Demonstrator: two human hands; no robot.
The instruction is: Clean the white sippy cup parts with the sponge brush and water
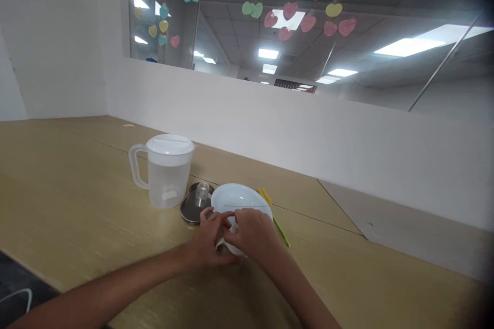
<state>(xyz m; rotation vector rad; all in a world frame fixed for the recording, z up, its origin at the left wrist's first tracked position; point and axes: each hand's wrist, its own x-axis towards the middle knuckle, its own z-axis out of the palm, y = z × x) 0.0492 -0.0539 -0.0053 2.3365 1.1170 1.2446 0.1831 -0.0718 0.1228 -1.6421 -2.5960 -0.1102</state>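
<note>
My left hand (210,239) and my right hand (254,234) meet at the near rim of a white plate (239,198) on the wooden table (77,216). Both hands have their fingers curled round a small pale thing that sits between them; I cannot make out what it is. A dark metal lid (191,208) with a clear knob lies just left of the plate. A translucent plastic jug (165,169) with a white lid and a handle on its left stands further left.
Yellow and green strips (276,216) stick out from under the plate's right side. A white partition wall (309,133) runs along the table's far edge, with glass above it bearing coloured paper hearts. A grey surface (405,226) adjoins the table at right.
</note>
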